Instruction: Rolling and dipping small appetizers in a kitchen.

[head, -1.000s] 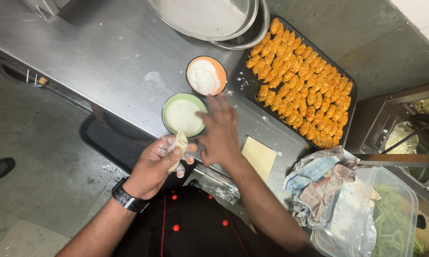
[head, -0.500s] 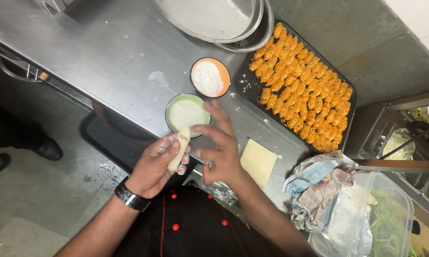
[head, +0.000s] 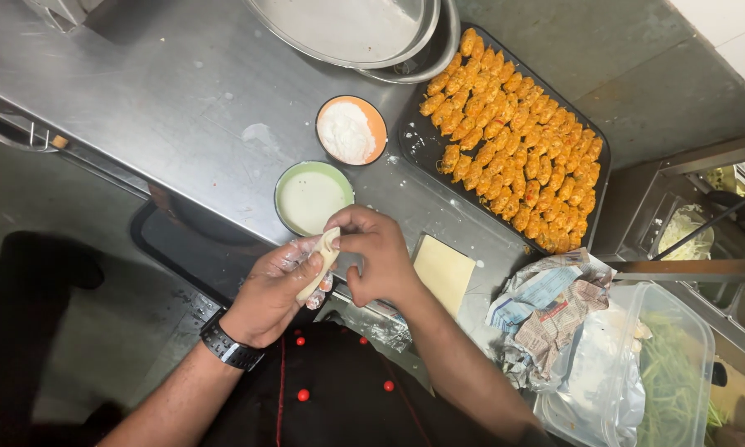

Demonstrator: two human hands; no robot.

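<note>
Sealing a roll (head: 321, 263) at the counter's (head: 165, 116) near edge, left hand (head: 275, 291) cupping, right hand (head: 378, 255) pinching; probably calls for paste (head: 311, 199).

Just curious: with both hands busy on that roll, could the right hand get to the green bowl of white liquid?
Probably yes. The right hand sits just below the green bowl, nothing lies between them, and the bowl is uncovered. It would have to let go of the roll first.

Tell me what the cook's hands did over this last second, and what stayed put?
The right hand drew back from the green bowl and closed its fingertips on the top of the pale roll. The left hand kept cradling that roll. The orange bowl, the tray of orange pieces and the pastry sheet stayed where they were.
</note>
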